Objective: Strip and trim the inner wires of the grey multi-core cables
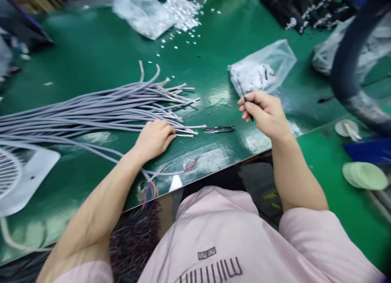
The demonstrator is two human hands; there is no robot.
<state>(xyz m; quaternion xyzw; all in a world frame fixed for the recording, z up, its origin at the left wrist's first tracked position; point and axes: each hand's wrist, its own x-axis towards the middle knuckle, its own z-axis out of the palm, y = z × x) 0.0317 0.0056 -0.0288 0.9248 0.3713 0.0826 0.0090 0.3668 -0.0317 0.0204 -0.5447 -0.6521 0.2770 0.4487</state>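
A thick bundle of grey cables [100,108] lies across the left half of the green table, its pale stripped ends fanned toward the middle. My left hand [156,139] is on the near side of the bundle, fingers curled down over a grey cable; the fingertips are partly hidden. Raised above the table on the right, my right hand [265,111] pinches dark, thin, pointed tweezers [241,88], tip up. Between my hands lie small black thread snips [220,129]. Near the table edge, one separate cable [174,174] shows coloured inner wires.
A clear bag of white pieces [250,75] lies beyond my right hand. Another bag [142,14] spills small white bits [183,12] at the back. A dark flexible duct [351,63] curves down at right. A white fan [33,181] stands left; green discs [365,175] lie right.
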